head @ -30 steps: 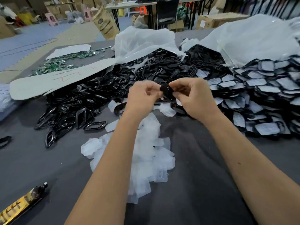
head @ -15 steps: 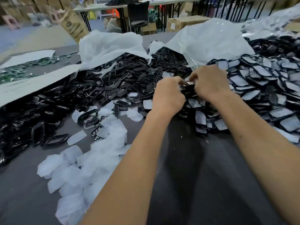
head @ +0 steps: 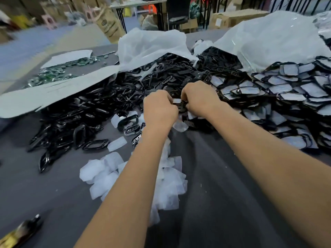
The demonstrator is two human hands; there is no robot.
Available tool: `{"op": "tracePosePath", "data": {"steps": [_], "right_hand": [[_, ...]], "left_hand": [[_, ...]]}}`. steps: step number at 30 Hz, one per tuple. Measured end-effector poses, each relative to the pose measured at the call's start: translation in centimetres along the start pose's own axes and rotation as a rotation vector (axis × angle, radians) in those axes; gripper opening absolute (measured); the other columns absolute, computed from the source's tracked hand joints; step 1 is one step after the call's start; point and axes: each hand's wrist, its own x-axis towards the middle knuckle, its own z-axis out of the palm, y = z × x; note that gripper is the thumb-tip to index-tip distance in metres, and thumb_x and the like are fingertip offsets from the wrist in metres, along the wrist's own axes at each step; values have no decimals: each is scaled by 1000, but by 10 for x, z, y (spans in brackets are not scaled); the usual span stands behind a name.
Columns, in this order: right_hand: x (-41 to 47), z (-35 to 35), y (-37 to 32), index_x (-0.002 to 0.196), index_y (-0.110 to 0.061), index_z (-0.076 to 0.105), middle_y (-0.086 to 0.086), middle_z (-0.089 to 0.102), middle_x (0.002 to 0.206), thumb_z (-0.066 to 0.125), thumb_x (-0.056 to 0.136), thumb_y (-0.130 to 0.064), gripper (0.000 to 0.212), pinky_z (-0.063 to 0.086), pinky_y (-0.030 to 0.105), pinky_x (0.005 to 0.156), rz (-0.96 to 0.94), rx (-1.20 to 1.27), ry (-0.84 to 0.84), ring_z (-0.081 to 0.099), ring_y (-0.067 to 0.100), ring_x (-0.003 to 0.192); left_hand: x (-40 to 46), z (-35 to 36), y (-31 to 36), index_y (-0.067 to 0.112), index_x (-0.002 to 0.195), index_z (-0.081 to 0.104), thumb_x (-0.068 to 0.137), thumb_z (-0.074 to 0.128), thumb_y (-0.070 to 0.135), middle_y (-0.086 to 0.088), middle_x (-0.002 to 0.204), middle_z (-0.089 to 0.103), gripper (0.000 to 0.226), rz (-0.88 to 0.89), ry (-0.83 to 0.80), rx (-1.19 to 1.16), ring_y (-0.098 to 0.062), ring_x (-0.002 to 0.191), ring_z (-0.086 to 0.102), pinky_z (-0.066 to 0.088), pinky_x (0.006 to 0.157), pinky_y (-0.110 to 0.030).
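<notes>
We've got both hands out over the middle of the tabletop (head: 223, 203), knuckles facing us. The left hand (head: 159, 111) and the right hand (head: 201, 99) are almost touching. Between them sits a small black part (head: 182, 108) with a pale film (head: 176, 101) showing at its top.

The fingers of both hands are curled tight around the part, holding it from either side. The fingertips are tucked behind the knuckles, so we can't tell which of them have hold of the film. The part is held mid-tabletop, right where the two big heaps meet.

To the right, a heap of filmed parts (head: 290, 93) runs off toward the right edge, with pale faces and dark rims overlapping like scales. To the left, glossy black rings (head: 86, 113) spread toward the left edge, and a few strays lie just beside the left wrist.

On our side, under the left forearm, there's a drift of loose films (head: 107, 172), white and crumpled on the grey cloth.

Along the far edge are two clear bags (head: 152, 45), mouths open, black pieces spilling out beneath them. A long pale sheet (head: 53, 93) lies across the rings toward the left edge, with green pieces (head: 53, 72) beyond it near the far-left corner. Down at the near-left corner is a dark and gold tube (head: 19, 233), too blurred to read.
</notes>
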Motion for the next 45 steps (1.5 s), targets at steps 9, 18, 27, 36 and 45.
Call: {"op": "tracePosePath", "data": {"steps": [9,18,27,36,45], "right_hand": [[1,-3,-22,91,-17,81,4,75,92,76,87,-8,11,61,40,82,54,314,215,70,23,87],[-33,37,-89,107,-5,74,7,69,70,73,90,4,19,48,24,51,49,1409,83,61,14,55],[-48,52,-79,121,2,68,-2,65,73,72,91,6,30,54,24,59,-25,1607,88,67,18,65],[-48,55,-80,106,-2,70,-3,66,74,75,89,5,19,54,25,57,-76,1631,83,67,19,65],[-47,57,-82,92,-2,73,7,71,72,71,89,9,11,54,25,59,-16,1477,231,69,17,65]], "left_hand": [[-1,-45,-84,25,113,74,85,62,8,-5,120,68,34,-193,184,150,-30,122,55,37,95,-28],[-21,-61,-122,24,94,72,88,81,15,1,92,68,13,-198,92,2,-19,85,64,40,66,-22],[-37,-47,-115,16,91,67,94,73,11,-8,77,72,7,-156,166,-628,-16,58,72,53,54,-23],[-34,-43,-117,22,104,73,93,71,3,3,75,77,22,-167,146,-806,-12,59,71,56,63,-22],[-34,-43,-115,21,98,78,88,75,1,-15,75,74,23,-118,87,-749,-10,62,69,55,68,-23]]}}
